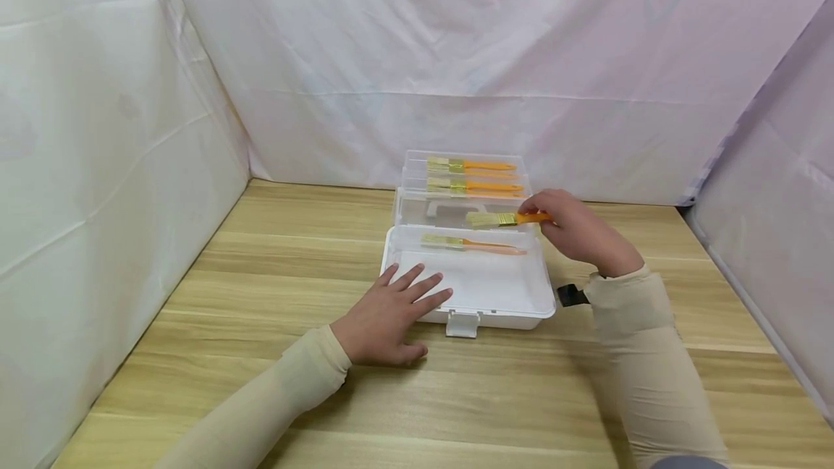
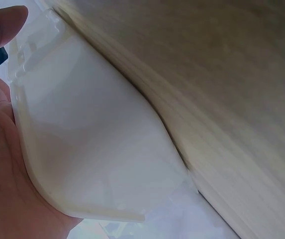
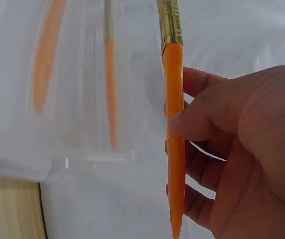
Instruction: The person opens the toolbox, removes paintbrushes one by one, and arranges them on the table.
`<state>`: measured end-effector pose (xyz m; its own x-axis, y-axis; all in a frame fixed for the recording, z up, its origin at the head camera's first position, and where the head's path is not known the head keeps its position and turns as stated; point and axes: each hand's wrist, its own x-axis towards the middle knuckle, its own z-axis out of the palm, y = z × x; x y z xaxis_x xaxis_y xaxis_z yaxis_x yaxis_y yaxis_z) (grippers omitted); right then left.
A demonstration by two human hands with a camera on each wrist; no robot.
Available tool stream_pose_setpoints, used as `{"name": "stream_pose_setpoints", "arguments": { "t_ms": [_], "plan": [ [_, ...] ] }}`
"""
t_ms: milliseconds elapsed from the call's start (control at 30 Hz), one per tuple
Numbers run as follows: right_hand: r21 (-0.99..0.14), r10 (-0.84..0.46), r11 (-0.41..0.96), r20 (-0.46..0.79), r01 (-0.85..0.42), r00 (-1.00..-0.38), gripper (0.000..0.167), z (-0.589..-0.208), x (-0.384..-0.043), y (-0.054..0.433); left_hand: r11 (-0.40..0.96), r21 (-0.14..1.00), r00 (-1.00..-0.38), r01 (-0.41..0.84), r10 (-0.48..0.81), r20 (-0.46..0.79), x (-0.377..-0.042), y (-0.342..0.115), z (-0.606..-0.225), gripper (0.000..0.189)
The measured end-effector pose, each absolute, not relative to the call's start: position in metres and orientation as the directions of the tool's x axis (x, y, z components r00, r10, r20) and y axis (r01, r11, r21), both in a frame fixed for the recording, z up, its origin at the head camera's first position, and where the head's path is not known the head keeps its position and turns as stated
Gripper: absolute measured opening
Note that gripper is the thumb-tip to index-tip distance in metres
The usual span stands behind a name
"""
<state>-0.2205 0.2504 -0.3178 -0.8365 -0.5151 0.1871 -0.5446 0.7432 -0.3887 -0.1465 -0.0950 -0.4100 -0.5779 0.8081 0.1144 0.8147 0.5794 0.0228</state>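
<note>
In the head view my right hand (image 1: 576, 230) pinches a flat paintbrush (image 1: 498, 219) by its orange handle, above the back part of a white plastic case (image 1: 495, 295). Its pale bristles point left, and the right wrist view shows thumb and fingers on opposite sides of the handle (image 3: 174, 124). My left hand (image 1: 394, 313) lies with spread fingers over the case's front left corner. Seen from the left wrist, the palm is against the white wall (image 2: 92, 129). Another paintbrush (image 1: 446, 241) lies toward the back of the case, bristles left.
Behind the case stand clear stepped trays (image 1: 413, 179) holding an upper paintbrush (image 1: 472, 165) and a lower paintbrush (image 1: 476, 185). A clear latch (image 1: 462, 324) hangs at the front. White cloth (image 1: 404, 42) encloses the wooden table (image 1: 274, 237) at the back and sides.
</note>
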Motion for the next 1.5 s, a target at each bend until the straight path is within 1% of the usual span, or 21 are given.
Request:
{"name": "stream_pose_setpoints", "arguments": {
  "t_ms": [100,333,467,900,1233,1500],
  "plan": [
    [-0.403,-0.509,0.739,0.190,-0.539,-0.840,0.035,-0.316,-0.221,0.259,0.586,0.024,-0.585,0.810,0.805,0.099,-0.146,-0.095,-0.410,0.087],
    [-0.419,-0.426,0.779,0.192,-0.466,-0.884,0.035,-0.317,-0.224,0.282,0.592,0.030,-0.592,0.806,0.801,0.093,-0.146,-0.095,-0.411,0.088],
    [-0.418,-0.401,0.793,0.192,-0.444,-0.896,0.036,-0.319,-0.228,0.295,0.594,0.027,-0.593,0.804,0.799,0.101,-0.146,-0.095,-0.411,0.088],
    [-0.417,-0.337,0.833,0.138,-0.363,-0.932,0.037,-0.333,-0.247,0.333,0.588,0.021,-0.587,0.808,0.802,0.115,-0.148,-0.094,-0.413,0.088],
    [-0.404,-0.332,0.843,0.131,-0.356,-0.934,0.035,-0.358,-0.260,0.363,0.581,0.023,-0.579,0.814,0.808,0.108,-0.147,-0.094,-0.411,0.089],
    [-0.416,-0.291,0.862,0.060,-0.289,-0.955,0.037,-0.386,-0.281,0.372,0.584,0.020,-0.582,0.811,0.805,0.112,-0.149,-0.095,-0.413,0.089]
  ]
}}
